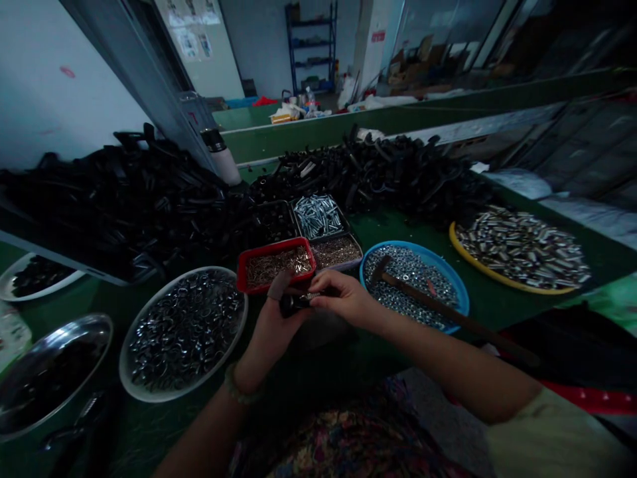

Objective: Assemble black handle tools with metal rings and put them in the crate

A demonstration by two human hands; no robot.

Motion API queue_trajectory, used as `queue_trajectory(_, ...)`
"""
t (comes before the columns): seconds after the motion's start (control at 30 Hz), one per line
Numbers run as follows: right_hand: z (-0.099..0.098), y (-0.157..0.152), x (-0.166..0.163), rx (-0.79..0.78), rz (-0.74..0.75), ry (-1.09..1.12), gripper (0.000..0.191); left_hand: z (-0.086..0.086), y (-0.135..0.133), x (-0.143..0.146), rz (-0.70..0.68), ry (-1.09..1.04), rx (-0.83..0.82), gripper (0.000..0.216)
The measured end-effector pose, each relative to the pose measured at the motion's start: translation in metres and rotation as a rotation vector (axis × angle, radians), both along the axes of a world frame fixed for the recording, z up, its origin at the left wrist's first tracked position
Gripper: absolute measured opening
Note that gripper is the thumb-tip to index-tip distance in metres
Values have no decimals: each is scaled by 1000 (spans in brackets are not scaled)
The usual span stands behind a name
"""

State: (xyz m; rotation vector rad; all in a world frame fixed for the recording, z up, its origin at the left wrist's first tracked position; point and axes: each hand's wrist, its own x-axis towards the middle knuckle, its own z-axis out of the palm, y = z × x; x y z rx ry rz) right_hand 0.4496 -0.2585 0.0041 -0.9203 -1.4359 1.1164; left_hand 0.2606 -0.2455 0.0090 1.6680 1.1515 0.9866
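Head view: both hands meet at centre frame over the green bench (478, 292).
Left hand (273, 320) grips a small black part (293, 304); right hand (343, 299) pinches its end. Red tray (275, 265) just above them; hammer (438, 305) lies in the blue bowl (460, 295), centre right.

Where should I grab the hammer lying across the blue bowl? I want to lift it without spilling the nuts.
Grip the hammer by its wooden handle near the bowl's right rim, coming from the right: the head lies buried among the nuts, while the handle sticks out free over the blue bowl.
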Motion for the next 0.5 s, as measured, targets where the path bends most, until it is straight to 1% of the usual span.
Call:
queue_trajectory(0.07,-2,2,1,-5,28,-30,16,0,-1,4,0,-8,-7,69)
queue_trajectory(0.13,-4,2,6,7,37,-111,14,-2,-2,5,7,-19,-49,69)
queue_trajectory(0.2,1,0,12,89,91,-275,9,-5,0,6,4,-18,-104,66)
queue_trajectory(0.23,5,-1,14,145,138,-387,6,-6,2,7,-21,1,-132,61)
queue_trajectory(0.27,12,0,14,201,196,-514,6,-5,5,8,-67,36,-162,53)
queue_trajectory(0.33,28,10,15,295,339,-748,10,0,13,10,-209,121,-226,34)
queue_trajectory(0.37,35,20,18,334,410,-819,12,4,18,11,-277,146,-256,26)
queue_trajectory(0.4,42,34,23,367,444,-861,15,9,21,12,-318,151,-284,21)
queue_trajectory(0.43,46,52,31,391,433,-895,19,15,24,11,-327,132,-312,20)
queue_trajectory(0.47,48,73,44,395,356,-933,25,21,26,9,-307,95,-338,20)
queue_trajectory(0.5,47,95,59,365,154,-1020,28,26,26,6,-267,52,-361,21)
